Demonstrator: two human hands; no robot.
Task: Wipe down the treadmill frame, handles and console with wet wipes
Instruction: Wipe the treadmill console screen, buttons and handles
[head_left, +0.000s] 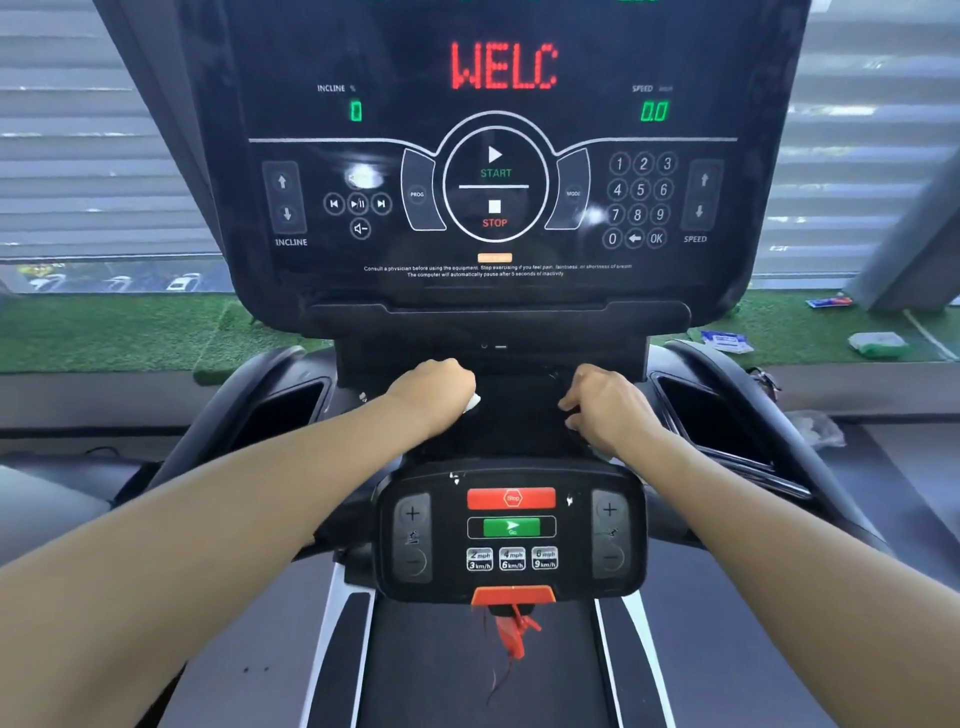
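Treadmill console (498, 156) towers ahead; left grip (434, 392) clutches a white wipe (472, 401), right grip (605, 402) clenched on the dark ledge, control pod (511, 535) nearest, wipe packets (724, 342) on turf beyond.

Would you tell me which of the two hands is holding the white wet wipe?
The left hand: a corner of the white wipe pokes from its curled fingers. No wipe shows in the right hand.
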